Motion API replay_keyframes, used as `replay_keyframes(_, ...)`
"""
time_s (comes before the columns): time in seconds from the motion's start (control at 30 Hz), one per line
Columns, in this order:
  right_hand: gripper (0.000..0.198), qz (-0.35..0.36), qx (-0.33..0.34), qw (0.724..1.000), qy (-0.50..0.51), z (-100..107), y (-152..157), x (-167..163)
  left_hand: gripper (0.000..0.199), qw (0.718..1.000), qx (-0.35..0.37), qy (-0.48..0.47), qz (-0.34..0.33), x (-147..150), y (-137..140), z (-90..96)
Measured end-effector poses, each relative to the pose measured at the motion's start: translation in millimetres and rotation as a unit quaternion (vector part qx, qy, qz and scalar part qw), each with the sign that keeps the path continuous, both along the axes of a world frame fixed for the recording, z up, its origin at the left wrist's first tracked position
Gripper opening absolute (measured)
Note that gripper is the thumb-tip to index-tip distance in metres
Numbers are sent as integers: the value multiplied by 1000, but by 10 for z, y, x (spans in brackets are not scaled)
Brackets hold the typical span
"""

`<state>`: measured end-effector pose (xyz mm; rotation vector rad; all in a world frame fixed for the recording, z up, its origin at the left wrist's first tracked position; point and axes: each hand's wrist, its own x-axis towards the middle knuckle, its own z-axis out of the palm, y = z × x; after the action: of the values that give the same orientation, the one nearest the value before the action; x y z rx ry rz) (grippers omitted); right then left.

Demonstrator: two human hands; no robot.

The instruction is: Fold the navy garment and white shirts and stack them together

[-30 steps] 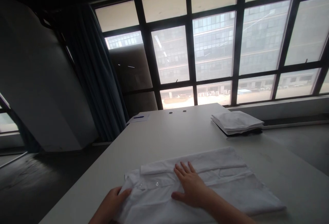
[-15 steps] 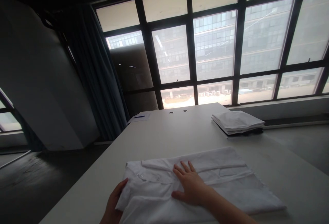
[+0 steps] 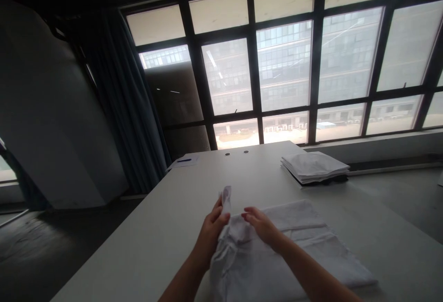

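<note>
A white shirt (image 3: pixel 294 246) lies partly folded on the white table in front of me. Its left end is raised off the table and bunched, with my left hand (image 3: pixel 212 226) closed around that edge. Part of the cloth stands up above the left fingers. My right hand (image 3: pixel 261 228) is just right of the lifted part, over the shirt, its fingers loosely bent and apart from the thumb. Whether its fingertips touch the cloth is hard to see.
A stack of folded white cloth (image 3: pixel 314 166) with something dark underneath sits toward the table's far right. At the far left corner of the table (image 3: pixel 194 191), a blue pen (image 3: pixel 184 160) rests on paper. Windows and a dark curtain (image 3: pixel 133 108) stand beyond.
My left hand has lifted the shirt's left end and carried it to the right. My right hand, flat on the shirt before, has come up off it with bent fingers.
</note>
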<state>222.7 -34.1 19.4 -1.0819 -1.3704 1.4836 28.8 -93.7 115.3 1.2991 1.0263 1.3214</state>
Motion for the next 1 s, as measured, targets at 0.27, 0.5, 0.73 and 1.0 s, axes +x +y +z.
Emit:
replay_keyframes(0.27, 56, -81, -76, 991, -78, -40, 347, 594, 40, 948, 46, 297, -101, 690, 105, -573)
replay_keyframes(0.5, 36, -90, 69, 956, -270, -90, 390, 489, 35, 893, 116, 429, 65, -112, 701, -739)
replay_keyframes(0.73, 55, -40, 182, 908, -375, -18, 360, 241, 40, 870, 85, 482, 62, -487, 903, -1113)
replay_keyframes(1.0, 28, 17, 197, 890, -411, 96, 607, 59, 43, 829, 73, 544, 104, -446, 982, -1221)
